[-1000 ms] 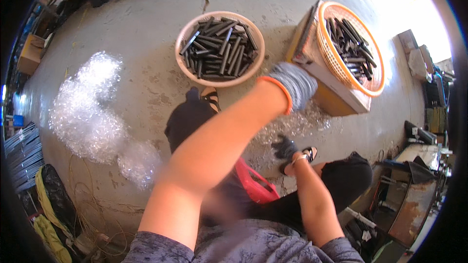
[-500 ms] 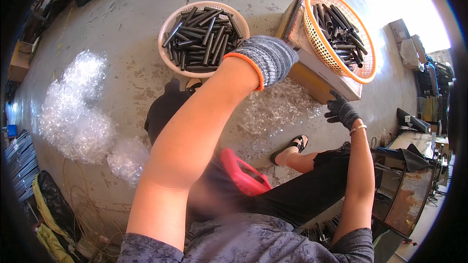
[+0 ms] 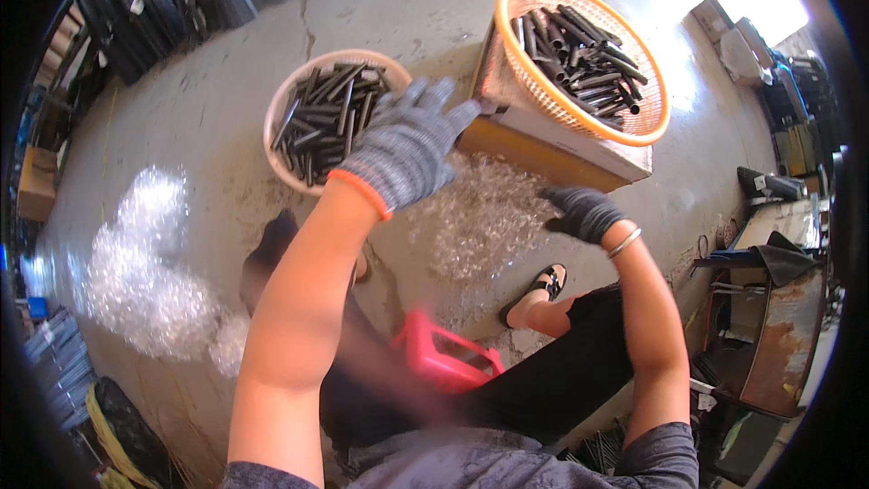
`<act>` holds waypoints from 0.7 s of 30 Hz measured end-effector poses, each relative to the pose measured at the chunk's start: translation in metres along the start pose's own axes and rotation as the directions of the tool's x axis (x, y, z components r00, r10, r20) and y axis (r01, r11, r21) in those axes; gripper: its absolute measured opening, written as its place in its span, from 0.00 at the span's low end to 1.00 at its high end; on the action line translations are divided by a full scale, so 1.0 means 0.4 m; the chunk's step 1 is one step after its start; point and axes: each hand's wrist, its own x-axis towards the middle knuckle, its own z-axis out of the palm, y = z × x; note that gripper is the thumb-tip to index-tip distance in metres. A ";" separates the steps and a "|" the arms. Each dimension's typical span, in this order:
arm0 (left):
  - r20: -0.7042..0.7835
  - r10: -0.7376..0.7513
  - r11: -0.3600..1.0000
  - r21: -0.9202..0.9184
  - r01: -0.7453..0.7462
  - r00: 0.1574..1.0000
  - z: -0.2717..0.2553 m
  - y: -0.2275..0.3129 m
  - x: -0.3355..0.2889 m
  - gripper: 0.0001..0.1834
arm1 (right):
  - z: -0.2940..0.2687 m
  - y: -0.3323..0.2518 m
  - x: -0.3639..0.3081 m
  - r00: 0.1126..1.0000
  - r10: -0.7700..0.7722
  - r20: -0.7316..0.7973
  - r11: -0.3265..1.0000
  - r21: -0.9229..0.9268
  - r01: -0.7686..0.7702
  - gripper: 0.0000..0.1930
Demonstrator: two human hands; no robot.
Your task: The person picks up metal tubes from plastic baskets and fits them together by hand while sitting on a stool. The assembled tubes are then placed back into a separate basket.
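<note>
My left hand (image 3: 403, 140), in a grey knitted glove with an orange cuff, has its fingers spread and holds nothing. It hovers over the right side of a pale pink round basket (image 3: 270, 131), hiding part of it. Short black tubes (image 3: 312, 118) fill that basket. My right hand (image 3: 587, 215), in a dark glove, is low to the right, fingers stretched leftward and apart, with nothing seen in them. It is beside a heap of clear plastic scraps (image 3: 484, 226), below a cardboard box (image 3: 552, 149). An orange-rimmed basket (image 3: 659, 113) of black tubes (image 3: 588, 63) sits tilted on the box.
A pink plastic stool (image 3: 434, 353) stands between my legs. More clear plastic (image 3: 145, 272) is heaped on the left floor. Long black bundles (image 3: 172, 0) lie at the far left. A rusty metal bench (image 3: 786, 335) stands to the right, with cartons (image 3: 715, 18) behind.
My left hand has come back and left, turning from a bent-down pose to spread fingers over the pink basket. My right hand has moved left. The whole view has shifted.
</note>
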 end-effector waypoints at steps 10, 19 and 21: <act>0.309 0.122 0.991 0.009 -0.131 0.943 0.060 -0.009 0.020 0.37 | -0.049 -0.152 -0.020 0.975 -0.219 -0.033 0.973 0.060 0.221 0.19; 0.456 0.107 0.905 -0.412 0.103 0.884 0.010 0.022 0.086 0.29 | -0.040 -0.094 -0.066 0.946 -0.117 -0.302 0.981 0.112 0.157 0.07; 0.430 0.151 0.883 -0.464 0.074 0.890 -0.022 0.055 0.187 0.28 | -0.050 -0.094 -0.079 0.933 -0.145 -0.330 0.965 0.161 0.207 0.08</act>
